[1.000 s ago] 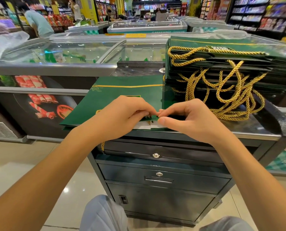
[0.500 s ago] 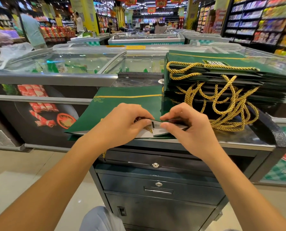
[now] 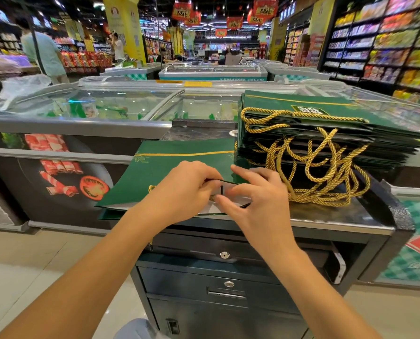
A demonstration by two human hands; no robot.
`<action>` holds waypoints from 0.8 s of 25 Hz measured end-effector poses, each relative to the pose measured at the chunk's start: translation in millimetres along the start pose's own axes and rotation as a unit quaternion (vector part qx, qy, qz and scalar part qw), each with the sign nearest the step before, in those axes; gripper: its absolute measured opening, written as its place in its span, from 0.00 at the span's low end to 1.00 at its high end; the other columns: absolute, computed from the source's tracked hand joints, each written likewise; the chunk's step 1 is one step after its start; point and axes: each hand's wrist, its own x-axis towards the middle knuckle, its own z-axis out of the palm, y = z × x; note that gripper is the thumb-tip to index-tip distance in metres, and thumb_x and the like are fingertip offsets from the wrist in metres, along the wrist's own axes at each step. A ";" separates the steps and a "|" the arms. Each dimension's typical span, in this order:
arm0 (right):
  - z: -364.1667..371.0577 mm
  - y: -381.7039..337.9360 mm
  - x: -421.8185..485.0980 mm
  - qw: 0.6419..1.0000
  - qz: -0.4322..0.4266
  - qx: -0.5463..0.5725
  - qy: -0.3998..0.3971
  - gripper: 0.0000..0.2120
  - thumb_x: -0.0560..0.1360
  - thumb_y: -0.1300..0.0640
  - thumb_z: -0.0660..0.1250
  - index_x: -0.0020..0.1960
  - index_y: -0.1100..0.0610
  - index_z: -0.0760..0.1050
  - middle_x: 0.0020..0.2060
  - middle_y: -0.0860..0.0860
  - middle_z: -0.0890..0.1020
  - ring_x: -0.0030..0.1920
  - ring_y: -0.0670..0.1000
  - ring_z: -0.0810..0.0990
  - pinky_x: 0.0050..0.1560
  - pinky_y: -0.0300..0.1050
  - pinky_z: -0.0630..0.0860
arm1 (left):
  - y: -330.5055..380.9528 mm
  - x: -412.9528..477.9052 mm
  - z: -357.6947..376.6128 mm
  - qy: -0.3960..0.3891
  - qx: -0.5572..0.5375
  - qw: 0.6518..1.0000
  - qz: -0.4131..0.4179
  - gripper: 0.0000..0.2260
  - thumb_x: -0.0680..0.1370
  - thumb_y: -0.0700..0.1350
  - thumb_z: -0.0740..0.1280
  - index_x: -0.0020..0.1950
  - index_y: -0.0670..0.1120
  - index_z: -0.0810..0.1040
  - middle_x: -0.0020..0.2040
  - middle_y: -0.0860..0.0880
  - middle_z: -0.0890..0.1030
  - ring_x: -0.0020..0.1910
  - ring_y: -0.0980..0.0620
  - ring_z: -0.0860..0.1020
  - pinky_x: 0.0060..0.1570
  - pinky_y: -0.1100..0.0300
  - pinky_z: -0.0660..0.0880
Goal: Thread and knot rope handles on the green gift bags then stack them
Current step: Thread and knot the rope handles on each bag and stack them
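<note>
The likeliest slip from here, as I judge it, is the rope's black tip (image 3: pixel 222 190) dropping back out of its hole. It stands nearly upright at the mouth of the green gift bag (image 3: pixel 179 165), just beside the fingertips of the left hand (image 3: pixel 187 184), and one loose pull would free it. The left hand is curled, pinching the upper lip of the bag's mouth and lifting it so the white inside shows. The right hand (image 3: pixel 258 194) is half spread, forefinger straight on top of the upper panel and thumb reaching under toward the tip. I cannot tell whether it has hold of anything. Too hard a lift could crease or tear the paper at the hole. The bag also overhangs the near edge of the cabinet top (image 3: pixel 326 216) a little at its left, so a tug toward me could drag it off. The dangling gold rope handles (image 3: pixel 326 172) of the finished stack (image 3: pixel 302 111), just beside the right wrist, could snag a finger. The bag lies flat at the near edge, left of the stack, which fills the far right corner. Its mouth points toward me and its base toward the far edge. Its long axis seems to run left to right, along the near edge.
</note>
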 end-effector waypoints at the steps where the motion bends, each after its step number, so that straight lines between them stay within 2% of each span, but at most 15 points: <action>1: 2.0 -6.3 -1.2 0.999 0.000 -0.038 0.008 0.09 0.70 0.43 0.76 0.42 0.48 0.87 0.60 0.46 0.84 0.62 0.55 0.75 0.59 0.53 0.68 | 0.2 -0.9 -0.6 0.000 -0.010 1.000 0.002 0.09 0.82 0.43 0.64 0.52 0.48 0.85 0.41 0.51 0.82 0.43 0.54 0.78 0.44 0.57 0.74; 3: 5.4 -17.3 -2.4 0.997 0.015 -0.068 0.027 0.06 0.70 0.47 0.79 0.42 0.49 0.86 0.58 0.46 0.85 0.61 0.55 0.76 0.59 0.52 0.66 | 0.0 -1.9 -2.1 -0.001 -0.022 1.000 0.006 0.10 0.82 0.42 0.64 0.51 0.49 0.86 0.40 0.51 0.83 0.42 0.55 0.78 0.42 0.58 0.74; 6: 7.2 -23.6 -4.2 0.998 0.021 -0.029 0.056 0.04 0.73 0.51 0.77 0.42 0.51 0.85 0.49 0.44 0.85 0.56 0.52 0.77 0.56 0.48 0.64 | -1.5 -4.7 -5.4 -0.005 -0.028 1.000 0.009 0.10 0.82 0.43 0.64 0.54 0.50 0.86 0.43 0.53 0.83 0.44 0.57 0.77 0.44 0.60 0.74; 9: 1.4 -15.2 -8.3 0.998 0.013 0.055 0.028 0.03 0.74 0.56 0.75 0.41 0.52 0.84 0.48 0.43 0.83 0.56 0.48 0.77 0.57 0.52 0.72 | -3.8 -9.7 -6.2 -0.018 -0.028 0.999 0.018 0.10 0.83 0.45 0.65 0.59 0.52 0.84 0.47 0.55 0.81 0.48 0.57 0.77 0.52 0.58 0.73; 11: -11.7 -7.5 -8.1 0.990 0.024 0.136 -0.038 0.05 0.75 0.56 0.75 0.40 0.52 0.83 0.53 0.41 0.82 0.60 0.44 0.76 0.60 0.50 0.73 | -6.1 -13.4 -4.9 -0.022 -0.026 0.999 0.022 0.11 0.83 0.45 0.64 0.61 0.53 0.83 0.47 0.57 0.79 0.50 0.56 0.76 0.57 0.54 0.72; 14: -41.0 3.5 -6.0 0.953 0.037 0.223 -0.203 0.07 0.74 0.58 0.74 0.38 0.51 0.81 0.60 0.38 0.80 0.66 0.42 0.74 0.64 0.39 0.66 | -8.7 -18.1 -4.4 -0.031 -0.038 0.999 0.014 0.11 0.82 0.44 0.65 0.63 0.53 0.82 0.51 0.57 0.80 0.54 0.57 0.77 0.60 0.54 0.72; 17: -65.1 15.4 -3.3 0.901 0.030 0.263 -0.343 0.08 0.74 0.61 0.75 0.37 0.53 0.82 0.67 0.37 0.76 0.72 0.40 0.70 0.71 0.43 0.61 | -10.8 -22.5 -4.7 -0.043 -0.040 0.998 0.013 0.11 0.82 0.46 0.66 0.63 0.55 0.81 0.55 0.59 0.81 0.58 0.59 0.76 0.64 0.54 0.71; 19: -71.6 18.3 -0.1 0.892 0.034 0.242 -0.379 0.07 0.74 0.58 0.76 0.38 0.52 0.83 0.67 0.36 0.75 0.72 0.38 0.70 0.73 0.47 0.61 | -11.1 -24.4 -5.8 -0.056 -0.032 0.998 0.011 0.12 0.81 0.48 0.67 0.65 0.56 0.80 0.59 0.60 0.80 0.61 0.61 0.75 0.66 0.56 0.70; 20: -72.2 16.6 2.1 0.896 0.039 0.229 -0.379 0.05 0.73 0.54 0.76 0.39 0.50 0.83 0.67 0.35 0.76 0.70 0.38 0.71 0.72 0.47 0.62 | -11.5 -24.9 -6.0 -0.065 -0.029 0.997 0.011 0.14 0.81 0.49 0.67 0.66 0.57 0.78 0.62 0.61 0.79 0.62 0.62 0.74 0.67 0.58 0.69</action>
